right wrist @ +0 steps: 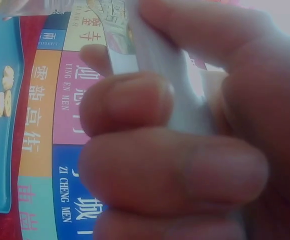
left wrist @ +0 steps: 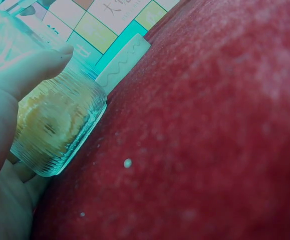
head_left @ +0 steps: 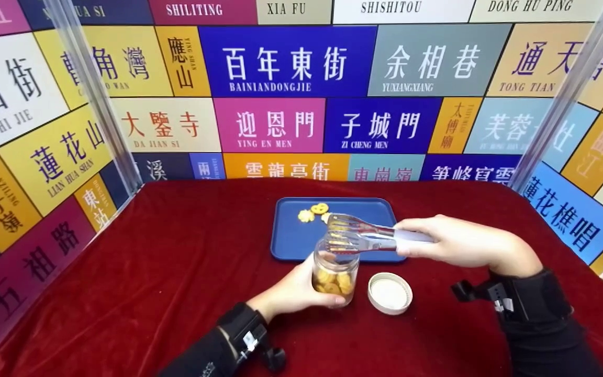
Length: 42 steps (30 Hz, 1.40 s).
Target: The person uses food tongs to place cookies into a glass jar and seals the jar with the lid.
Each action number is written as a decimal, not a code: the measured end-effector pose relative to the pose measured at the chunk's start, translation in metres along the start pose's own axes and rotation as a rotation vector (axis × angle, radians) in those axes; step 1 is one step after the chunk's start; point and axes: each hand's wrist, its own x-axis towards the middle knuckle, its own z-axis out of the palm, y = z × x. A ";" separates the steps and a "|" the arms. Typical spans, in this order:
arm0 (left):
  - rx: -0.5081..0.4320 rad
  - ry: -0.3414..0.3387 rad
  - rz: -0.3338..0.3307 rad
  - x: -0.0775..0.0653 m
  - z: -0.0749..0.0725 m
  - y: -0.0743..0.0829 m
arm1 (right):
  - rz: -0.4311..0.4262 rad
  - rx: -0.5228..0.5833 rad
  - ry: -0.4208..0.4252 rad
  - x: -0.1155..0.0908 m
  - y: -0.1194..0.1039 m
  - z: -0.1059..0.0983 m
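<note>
My left hand (head_left: 293, 289) grips a clear glass jar (head_left: 336, 280) around its side, thumb across the front. Several yellow-brown cookies lie inside it; one ring-shaped cookie (left wrist: 49, 122) shows through the ribbed glass in the left wrist view. In my right hand (head_left: 458, 242) is a pair of metal tongs (head_left: 372, 241), held by the pale handle with curled fingers. Their slotted heads hang over the jar's mouth, and whether they hold a cookie I cannot tell. Just right of the jar, a round whitish lid (head_left: 390, 293) lies on the cloth.
Behind the jar stands a blue tray (head_left: 288, 243) with a few cookies (head_left: 306, 215) near its far edge. A dark red cloth (head_left: 186, 262) covers the table. Clear upright posts (head_left: 547, 110) rise at the back corners before a wall of coloured signs (head_left: 286, 63).
</note>
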 end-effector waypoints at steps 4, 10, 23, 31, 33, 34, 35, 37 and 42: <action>-0.011 -0.002 0.005 0.000 0.000 0.001 | 0.004 0.008 -0.004 0.000 0.000 -0.001; 0.000 0.003 0.002 0.000 0.000 0.002 | 0.017 0.021 -0.017 0.000 0.002 -0.001; -0.027 -0.002 -0.006 0.000 0.000 0.002 | 0.030 0.034 -0.011 -0.001 0.004 -0.002; -0.034 -0.002 -0.002 0.000 0.000 0.001 | 0.049 0.046 0.041 0.000 0.007 -0.003; -0.035 -0.001 -0.002 0.000 0.000 0.001 | 0.057 0.040 0.066 0.000 0.010 -0.002; -0.035 -0.001 -0.001 0.000 0.000 0.002 | 0.064 0.033 0.077 0.000 0.011 -0.002; -0.036 -0.001 -0.001 0.000 0.000 0.002 | 0.071 0.029 0.087 0.000 0.013 -0.002; -0.040 -0.004 -0.001 0.000 0.000 0.002 | 0.087 0.023 0.103 0.000 0.017 -0.002; -0.037 0.002 -0.011 0.000 0.000 0.001 | 0.172 0.050 0.122 0.007 0.034 0.002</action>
